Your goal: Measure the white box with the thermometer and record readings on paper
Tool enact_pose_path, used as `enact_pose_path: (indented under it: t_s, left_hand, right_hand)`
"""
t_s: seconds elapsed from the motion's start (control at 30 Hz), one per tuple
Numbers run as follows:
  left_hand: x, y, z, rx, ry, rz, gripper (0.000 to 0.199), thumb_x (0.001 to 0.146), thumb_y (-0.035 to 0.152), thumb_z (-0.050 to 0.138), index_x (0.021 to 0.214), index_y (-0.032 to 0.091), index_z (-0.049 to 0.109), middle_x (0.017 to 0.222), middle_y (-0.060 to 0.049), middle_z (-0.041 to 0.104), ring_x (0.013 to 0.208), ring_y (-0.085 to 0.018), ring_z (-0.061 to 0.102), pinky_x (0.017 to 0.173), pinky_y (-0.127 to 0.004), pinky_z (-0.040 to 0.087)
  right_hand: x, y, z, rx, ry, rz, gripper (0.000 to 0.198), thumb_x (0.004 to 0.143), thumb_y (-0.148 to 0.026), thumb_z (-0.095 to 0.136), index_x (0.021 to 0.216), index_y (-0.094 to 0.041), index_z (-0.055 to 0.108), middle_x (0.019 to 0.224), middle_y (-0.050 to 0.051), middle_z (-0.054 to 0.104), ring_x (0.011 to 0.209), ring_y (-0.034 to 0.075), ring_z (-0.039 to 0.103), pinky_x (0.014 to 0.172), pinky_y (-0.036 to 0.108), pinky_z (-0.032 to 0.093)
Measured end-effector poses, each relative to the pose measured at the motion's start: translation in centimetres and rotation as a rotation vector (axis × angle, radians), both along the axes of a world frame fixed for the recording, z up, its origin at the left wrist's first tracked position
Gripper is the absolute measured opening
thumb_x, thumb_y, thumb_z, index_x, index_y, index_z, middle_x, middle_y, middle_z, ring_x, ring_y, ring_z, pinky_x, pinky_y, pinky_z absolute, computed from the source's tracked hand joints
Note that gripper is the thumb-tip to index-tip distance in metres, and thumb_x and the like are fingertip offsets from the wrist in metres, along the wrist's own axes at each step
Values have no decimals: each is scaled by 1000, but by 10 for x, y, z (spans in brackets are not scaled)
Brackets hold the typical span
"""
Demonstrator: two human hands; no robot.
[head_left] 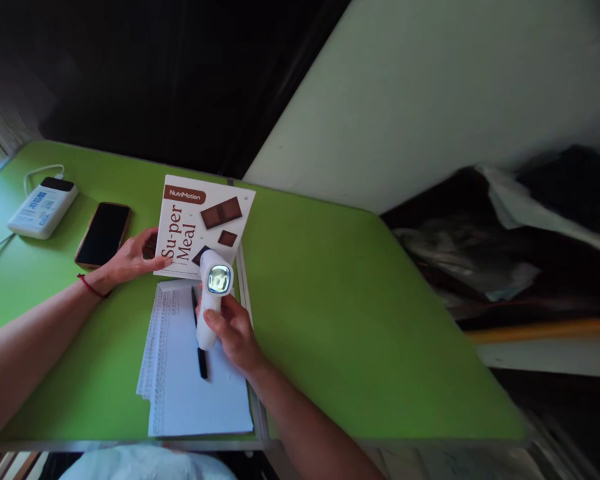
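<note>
In the head view my left hand [133, 257] grips the lower left corner of a white "NutriMotion Su-per Meal" box [215, 247], thumb across its front and the other fingers partly hidden. The box is tilted, its printed face toward me, with brown chocolate pieces pictured on it. My right hand [235, 333] is wrapped round the handle of a white infrared thermometer [209, 333] with a lit screen. Its head overlaps the box's lower edge in view; I cannot tell whether they touch. Below lie sheets of paper [200, 407] with a black pen [203, 365] on top, partly behind the thermometer.
Left of the box, a dark-screened phone [104, 233] and a white power bank [44, 207] with a cable lie on the green table [355, 320]. A dark panel and pale wall [430, 87] rise behind. Cloth items [470, 253] sit on a shelf at right.
</note>
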State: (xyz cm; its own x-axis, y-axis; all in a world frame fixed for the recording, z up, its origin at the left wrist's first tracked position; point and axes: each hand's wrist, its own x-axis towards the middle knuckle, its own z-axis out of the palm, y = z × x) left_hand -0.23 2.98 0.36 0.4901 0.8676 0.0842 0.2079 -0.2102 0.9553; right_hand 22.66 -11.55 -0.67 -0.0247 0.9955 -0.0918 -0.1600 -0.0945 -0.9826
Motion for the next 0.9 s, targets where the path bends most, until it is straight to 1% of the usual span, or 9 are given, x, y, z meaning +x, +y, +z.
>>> enact_pose_path:
  t_s: [0.1, 0.23, 0.43, 0.57, 0.67, 0.8, 0.9]
  left_hand:
    - [1, 0, 2, -2, 10, -3, 76, 78, 56, 89, 136, 13, 66, 135, -19, 78, 113, -35, 77, 99, -52, 64]
    - [1, -1, 3, -30, 21, 12, 79, 76, 58, 89, 136, 12, 65, 135, -20, 77, 113, -36, 77, 98, -52, 64]
    - [1, -1, 1, -19, 26, 25, 77, 75, 59, 89, 131, 12, 66, 131, -19, 79, 110, -35, 77, 95, -52, 64]
    - [1, 0, 1, -8, 15, 16, 76, 76, 58, 90, 133, 13, 65, 133, -19, 78, 112, -35, 77, 97, -51, 64]
    - [1, 0, 0, -14, 16, 13, 76, 77, 58, 90, 132, 12, 65, 135, -20, 77, 112, -35, 77, 98, -51, 64]
    - [0, 0, 0, 1, 16, 3, 76, 78, 57, 90, 135, 12, 65, 137, -20, 76, 114, -35, 77, 99, -51, 64]
    - [0, -1, 1, 12, 30, 13, 77, 77, 59, 90, 133, 13, 65, 137, -20, 76, 114, -36, 77, 99, -53, 64]
  right_hand:
    - [0, 0, 0, 7, 0, -5, 40, 76, -59, 83, 87, -25, 66, 76, -1, 60, 71, 16, 52, 66, 30, 47]
    - [0, 1, 0, 8, -13, 0, 41, 76, -61, 83, 88, -25, 67, 74, -2, 59, 69, 16, 52, 63, 30, 48]
    - [2, 2, 0, 56, -39, 6, 41, 80, -62, 80, 93, -26, 66, 74, -2, 57, 68, 16, 51, 64, 30, 48]
    - [4, 4, -5, 40, -36, -19, 45, 79, -67, 80, 87, -25, 66, 73, -2, 57, 67, 16, 51, 64, 31, 45]
    - [4, 5, -7, 33, -29, -22, 47, 77, -69, 81, 85, -25, 66, 72, -2, 56, 67, 16, 51, 63, 31, 44]
    - [4, 5, -4, 30, -44, -17, 52, 75, -73, 81, 84, -25, 64, 71, -3, 55, 67, 16, 50, 64, 32, 44]
    - [3, 5, 0, 22, -56, -6, 54, 74, -76, 81, 83, -25, 63, 70, -3, 55, 66, 16, 50, 63, 32, 45]
